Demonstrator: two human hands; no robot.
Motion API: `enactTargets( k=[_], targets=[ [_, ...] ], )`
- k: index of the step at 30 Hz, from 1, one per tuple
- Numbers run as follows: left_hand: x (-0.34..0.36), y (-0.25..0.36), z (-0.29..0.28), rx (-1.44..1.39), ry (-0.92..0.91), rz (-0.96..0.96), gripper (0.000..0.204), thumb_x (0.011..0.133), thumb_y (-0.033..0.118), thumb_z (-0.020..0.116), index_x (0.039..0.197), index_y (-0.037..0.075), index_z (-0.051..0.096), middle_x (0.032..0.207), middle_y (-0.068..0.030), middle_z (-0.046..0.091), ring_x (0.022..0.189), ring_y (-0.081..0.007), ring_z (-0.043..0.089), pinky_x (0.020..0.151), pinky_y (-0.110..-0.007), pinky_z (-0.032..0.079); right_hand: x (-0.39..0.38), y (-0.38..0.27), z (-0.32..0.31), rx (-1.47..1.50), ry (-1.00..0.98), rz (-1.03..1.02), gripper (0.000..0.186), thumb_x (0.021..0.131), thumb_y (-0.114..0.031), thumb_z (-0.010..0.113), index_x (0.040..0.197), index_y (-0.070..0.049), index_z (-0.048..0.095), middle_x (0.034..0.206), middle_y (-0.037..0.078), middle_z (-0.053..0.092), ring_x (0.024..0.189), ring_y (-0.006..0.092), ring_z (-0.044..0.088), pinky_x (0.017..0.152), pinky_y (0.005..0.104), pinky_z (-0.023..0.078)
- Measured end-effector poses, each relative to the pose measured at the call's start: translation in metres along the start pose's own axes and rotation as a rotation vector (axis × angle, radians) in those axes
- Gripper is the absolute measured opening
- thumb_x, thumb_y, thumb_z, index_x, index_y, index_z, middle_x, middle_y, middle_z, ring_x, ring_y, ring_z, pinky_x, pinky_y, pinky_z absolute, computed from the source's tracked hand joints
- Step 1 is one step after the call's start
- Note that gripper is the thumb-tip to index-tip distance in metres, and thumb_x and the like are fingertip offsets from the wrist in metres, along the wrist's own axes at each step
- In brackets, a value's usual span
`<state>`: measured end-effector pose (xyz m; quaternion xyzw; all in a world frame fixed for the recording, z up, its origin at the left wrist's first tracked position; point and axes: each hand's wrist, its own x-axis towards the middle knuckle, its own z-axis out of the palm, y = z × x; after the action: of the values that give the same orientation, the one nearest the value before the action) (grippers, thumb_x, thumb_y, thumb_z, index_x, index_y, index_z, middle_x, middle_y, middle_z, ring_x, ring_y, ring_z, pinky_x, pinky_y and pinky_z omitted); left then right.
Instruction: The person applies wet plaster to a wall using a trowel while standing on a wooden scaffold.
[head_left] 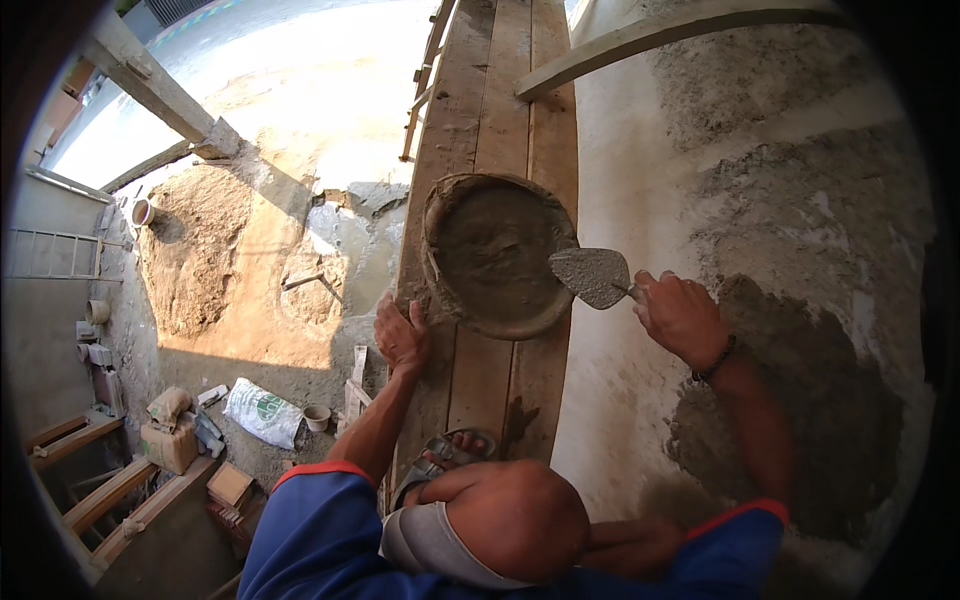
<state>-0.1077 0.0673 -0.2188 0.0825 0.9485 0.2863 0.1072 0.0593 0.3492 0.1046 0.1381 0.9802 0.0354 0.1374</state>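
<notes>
A round basin (432, 283) of wet grey mortar (500, 240) stands on a plank scaffold (470, 370). My right hand (682, 318) is closed round the handle of a pointed trowel (592, 277), whose blade is coated with mortar and reaches over the basin's right rim. My left hand (402, 335) rests at the left edge of the planks, fingers stretched out and holding nothing. Right of the planks rises a wall (630, 400) with a dark patch of fresh mortar (790, 400) below and beside my right forearm.
My sandalled foot (450, 460) and bent knee are on the planks below the basin. A wooden beam (670, 40) crosses at the upper right. Far below on the left lie a sand heap (195, 245), a white sack (262, 412), a small bucket (317, 417) and wooden frames (110, 495).
</notes>
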Motion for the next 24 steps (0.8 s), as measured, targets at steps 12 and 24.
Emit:
enactTargets(
  k=[12, 24],
  targets=[
    [0.002, 0.003, 0.003, 0.022, 0.002, -0.003, 0.065, 0.094, 0.046, 0.057, 0.14, 0.003, 0.044, 0.137, -0.0179, 0.051, 0.124, -0.0373, 0.049, 0.104, -0.047, 0.039, 0.068, -0.073, 0.093, 0.577, -0.089, 0.141, 0.035, 0.09, -0.032, 0.06, 0.108, -0.003, 0.061, 0.084, 0.023, 0.069, 0.082, 0.0428, 0.067, 0.073, 0.051, 0.055],
    [0.006, 0.003, -0.01, 0.017, -0.003, 0.032, 0.064, 0.095, 0.047, 0.057, 0.139, 0.002, 0.045, 0.134, -0.019, 0.052, 0.122, -0.0382, 0.051, 0.103, -0.046, 0.04, 0.02, -0.067, 0.125, 0.517, 0.08, 0.22, 0.041, 0.092, -0.033, 0.062, 0.115, 0.001, 0.059, 0.086, 0.025, 0.068, 0.08, 0.0416, 0.068, 0.07, 0.0496, 0.055]
  ],
)
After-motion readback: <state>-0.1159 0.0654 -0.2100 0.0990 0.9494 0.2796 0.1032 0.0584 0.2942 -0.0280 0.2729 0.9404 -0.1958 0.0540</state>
